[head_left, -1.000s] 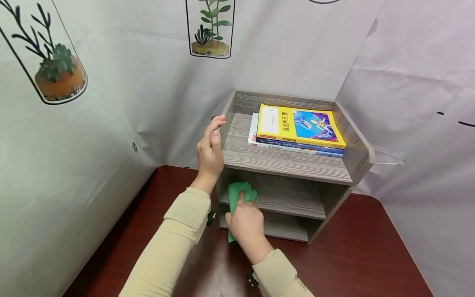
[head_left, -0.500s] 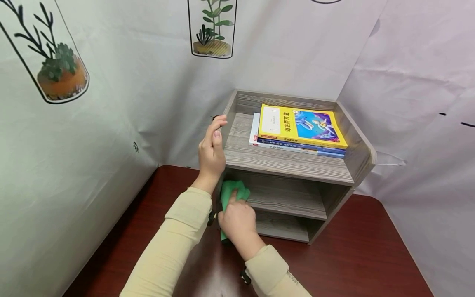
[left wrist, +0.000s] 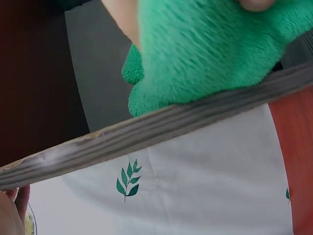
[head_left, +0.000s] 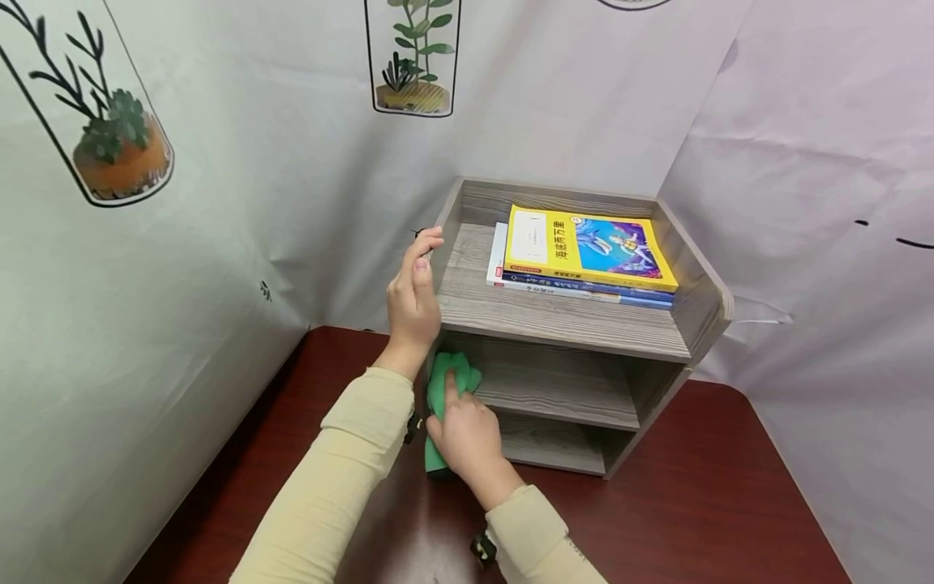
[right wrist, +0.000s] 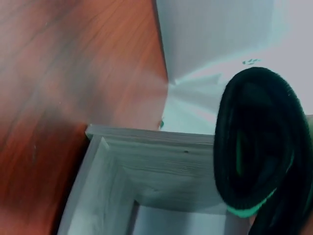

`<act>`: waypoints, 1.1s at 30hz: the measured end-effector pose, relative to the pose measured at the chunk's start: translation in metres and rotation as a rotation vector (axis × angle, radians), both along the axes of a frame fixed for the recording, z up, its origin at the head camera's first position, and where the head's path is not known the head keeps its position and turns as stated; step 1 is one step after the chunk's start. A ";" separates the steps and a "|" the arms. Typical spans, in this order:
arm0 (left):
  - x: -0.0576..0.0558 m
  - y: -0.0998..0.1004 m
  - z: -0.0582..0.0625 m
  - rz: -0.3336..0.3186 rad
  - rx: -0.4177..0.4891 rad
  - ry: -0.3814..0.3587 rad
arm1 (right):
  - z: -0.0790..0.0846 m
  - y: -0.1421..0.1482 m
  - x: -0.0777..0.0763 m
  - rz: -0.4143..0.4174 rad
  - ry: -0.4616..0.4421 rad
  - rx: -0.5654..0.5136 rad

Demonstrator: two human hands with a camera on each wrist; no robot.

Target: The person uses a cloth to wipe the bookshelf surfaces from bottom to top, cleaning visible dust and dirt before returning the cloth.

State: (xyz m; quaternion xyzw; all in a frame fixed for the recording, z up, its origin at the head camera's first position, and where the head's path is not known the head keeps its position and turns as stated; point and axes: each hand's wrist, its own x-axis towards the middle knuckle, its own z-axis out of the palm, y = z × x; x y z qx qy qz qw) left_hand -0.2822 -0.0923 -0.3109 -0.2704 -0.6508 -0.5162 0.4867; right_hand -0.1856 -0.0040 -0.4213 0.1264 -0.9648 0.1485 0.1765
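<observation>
A small grey wood-grain shelf unit [head_left: 562, 324] stands on the table. My left hand [head_left: 413, 308] rests with nearly straight fingers against the upper part of its left side panel. My right hand [head_left: 469, 430] grips a fluffy green cloth [head_left: 441, 385], its index finger stretched out along it. The cloth lies over the front edge of the left panel, at the middle compartment. In the left wrist view the green cloth [left wrist: 205, 54] touches the panel's edge [left wrist: 146, 132]. The folded lower end of the cloth [right wrist: 222, 161] looks dark-edged in the right wrist view.
Several stacked books [head_left: 591, 247], a yellow one uppermost, lie on the unit's top. The dark red table [head_left: 737, 487] extends on both sides. White fabric walls [head_left: 292, 162] with printed plants stand close behind and at the sides.
My right hand and the green cloth have moved left, from inside the middle compartment to the left panel's front edge. My left hand stays against the panel.
</observation>
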 end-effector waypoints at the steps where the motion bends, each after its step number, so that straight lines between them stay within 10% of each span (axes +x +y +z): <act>1: 0.000 -0.001 0.000 -0.006 0.001 0.000 | -0.001 0.001 -0.001 0.015 -0.001 -0.032; 12: -0.006 -0.009 0.000 -0.400 -0.038 -0.067 | -0.005 0.006 -0.003 0.081 -0.110 -0.353; 33: -0.010 -0.009 0.003 -0.445 -0.082 -0.017 | 0.005 0.004 -0.004 0.116 -0.125 -0.461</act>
